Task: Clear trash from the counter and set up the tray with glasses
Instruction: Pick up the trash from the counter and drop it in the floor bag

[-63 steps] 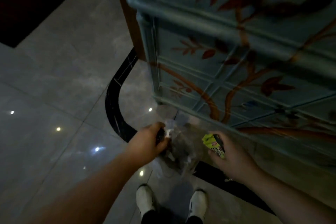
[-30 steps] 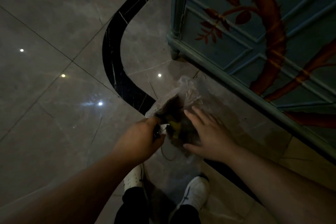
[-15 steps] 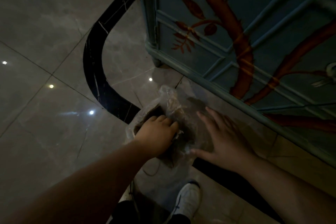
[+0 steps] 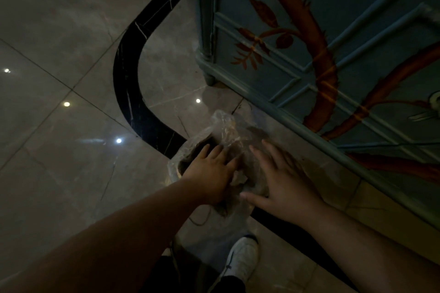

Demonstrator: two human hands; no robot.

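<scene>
A clear plastic trash bag (image 4: 223, 131) sits on the floor beside the cabinet, with dark contents showing through it. My left hand (image 4: 209, 171) lies flat on top of the bag near its mouth, fingers spread. My right hand (image 4: 283, 178) is open, palm down, on the bag's right side, fingers pointing away from me. Neither hand holds anything. The yellow-green wrapper is out of sight.
A blue cabinet (image 4: 321, 59) painted with orange branches stands at the right, its foot (image 4: 209, 78) close behind the bag. The tiled floor has a curved black inlay strip (image 4: 128, 93). My white shoe (image 4: 240, 261) is just below the bag.
The yellow-green wrapper left my right hand and went into the bag. My left hand released the bag's rim and now lies flat on it; both hands are spread open.
</scene>
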